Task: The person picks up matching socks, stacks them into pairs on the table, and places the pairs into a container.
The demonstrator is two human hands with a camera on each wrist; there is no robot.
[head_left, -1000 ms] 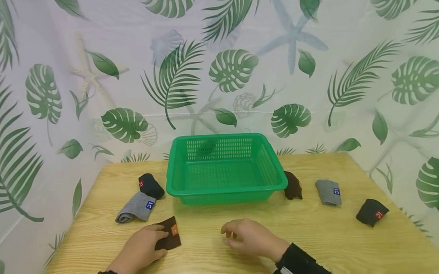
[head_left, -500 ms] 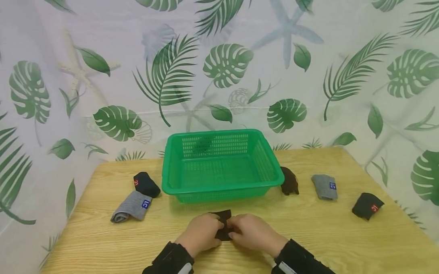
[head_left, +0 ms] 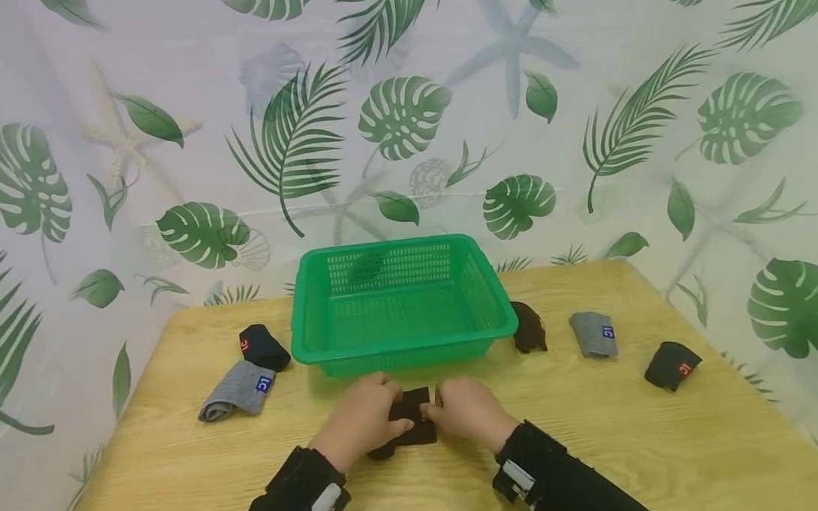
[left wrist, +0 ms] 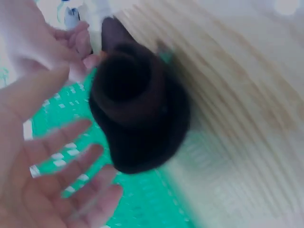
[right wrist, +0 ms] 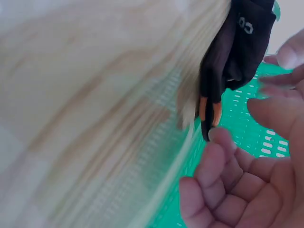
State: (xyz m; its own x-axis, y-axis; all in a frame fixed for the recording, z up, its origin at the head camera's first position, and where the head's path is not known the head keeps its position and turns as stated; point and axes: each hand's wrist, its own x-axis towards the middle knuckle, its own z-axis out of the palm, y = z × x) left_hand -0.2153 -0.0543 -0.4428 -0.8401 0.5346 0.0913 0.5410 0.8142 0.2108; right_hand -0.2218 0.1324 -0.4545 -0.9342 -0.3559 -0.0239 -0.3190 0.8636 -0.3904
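Flanking one brown sock (head_left: pixel 418 428) are two hands (head_left: pixel 360 419) (head_left: pixel 473 413), five socks (head_left: pixel 265 349) (head_left: pixel 238 391) (head_left: pixel 529 326) (head_left: pixel 593 335) (head_left: pixel 670 367) nearby.

In the head view, this looks like a small screened-off corner, much like a booth: faintly creased sheeting (head_left: pixel 406 165) with a leaf-and-starfish print fills the upper frame and comes down its left and right edges, closing in a wood-grain table (head_left: pixel 590 414) across the lower half. Whether home or workplace surrounds it cannot be told.
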